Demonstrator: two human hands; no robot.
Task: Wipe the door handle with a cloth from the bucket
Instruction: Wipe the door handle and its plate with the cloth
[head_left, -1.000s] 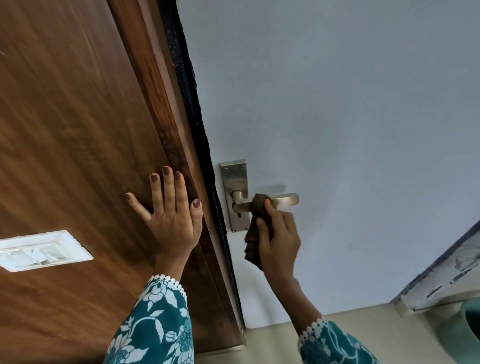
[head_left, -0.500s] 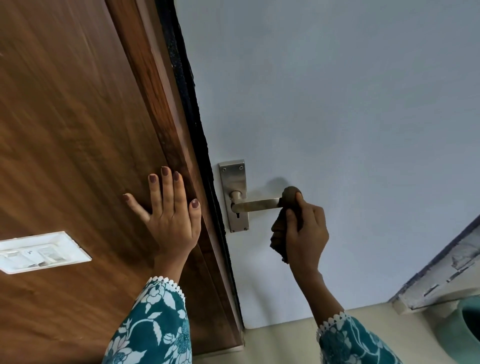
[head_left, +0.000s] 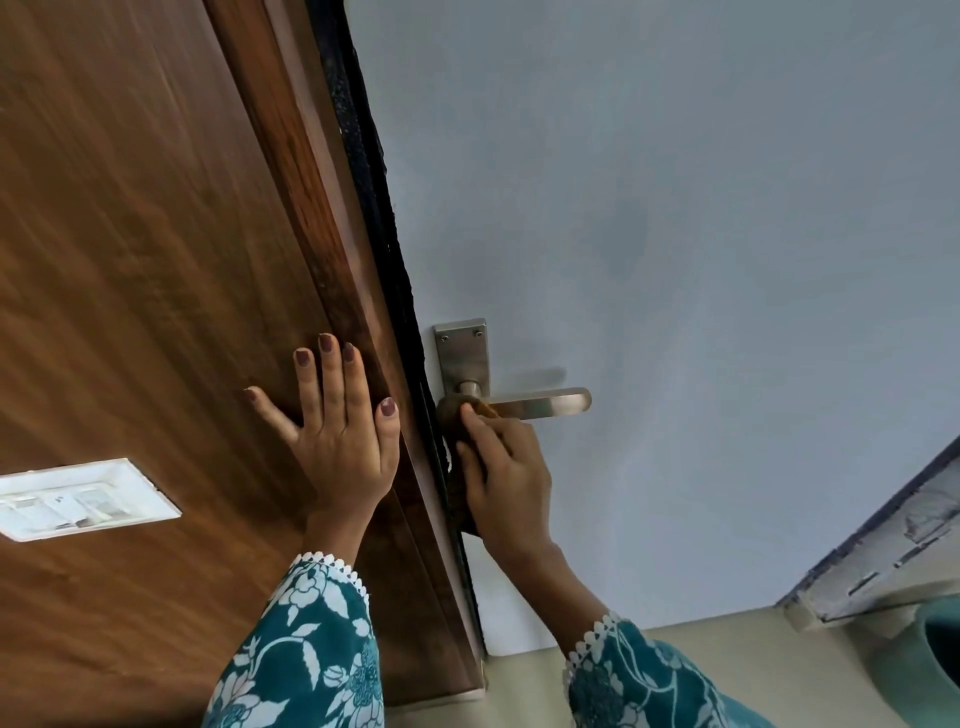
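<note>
Wiping door handle (head_left: 540, 402) with cloth (head_left: 457, 415)

right hand (head_left: 506, 475) presses cloth (head_left: 451, 410) on door handle (head_left: 540, 404) | left hand (head_left: 337, 431) flat on frame (head_left: 332, 249)

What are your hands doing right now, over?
Left hand flat on wooden frame. Right hand presses cloth at lever handle base. Nothing blocking.

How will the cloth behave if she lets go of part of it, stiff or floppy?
Probably floppy: the cloth bunches around the handle base and a tail hangs below the right hand. Likely light, since a few fingers pinch it in place. It looks grippy rather than slippery on the metal, but whether it is wet cannot be told.
</note>
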